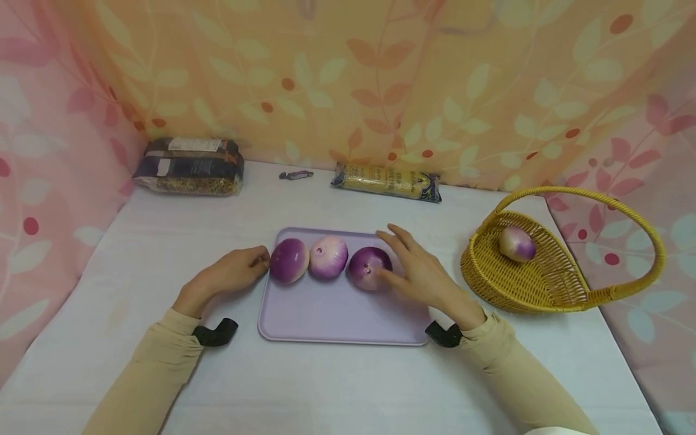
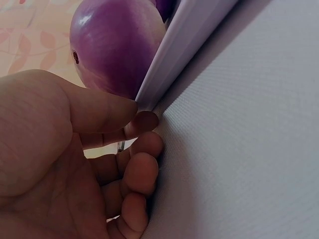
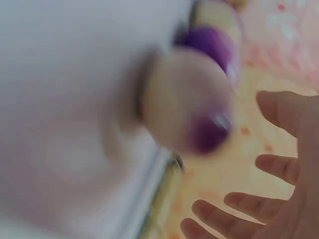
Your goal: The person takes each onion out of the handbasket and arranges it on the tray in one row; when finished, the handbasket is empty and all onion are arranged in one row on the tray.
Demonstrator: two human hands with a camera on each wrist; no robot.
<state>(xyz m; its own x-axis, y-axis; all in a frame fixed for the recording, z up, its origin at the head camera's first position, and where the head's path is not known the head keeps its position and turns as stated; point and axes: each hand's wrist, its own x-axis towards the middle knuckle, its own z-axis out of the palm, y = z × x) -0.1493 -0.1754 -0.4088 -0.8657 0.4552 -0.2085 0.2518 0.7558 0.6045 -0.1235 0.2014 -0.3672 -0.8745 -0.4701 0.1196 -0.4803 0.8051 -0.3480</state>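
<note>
Three round purple-and-white turnips stand in a row along the far part of a lilac tray (image 1: 337, 314): the left turnip (image 1: 289, 261), the middle turnip (image 1: 328, 257) and the right turnip (image 1: 370, 266). My left hand (image 1: 241, 269) pinches the tray's left edge between thumb and forefinger, beside the left turnip; the left wrist view shows the thumb tip (image 2: 127, 113) on the rim. Over the tray's right side, my right hand (image 1: 421, 272) has its fingers spread near the right turnip (image 3: 187, 102). In the right wrist view a gap lies between this hand and the turnip.
At the right, a yellow wicker basket (image 1: 500, 296) with a tall handle holds another turnip (image 1: 517, 244). Along the back lie a dark bag of grain (image 1: 190, 168), a small wrapped sweet (image 1: 296, 175) and a yellow packet (image 1: 386, 181). Patterned curtains (image 1: 326, 78) enclose the white-covered table (image 1: 304, 386).
</note>
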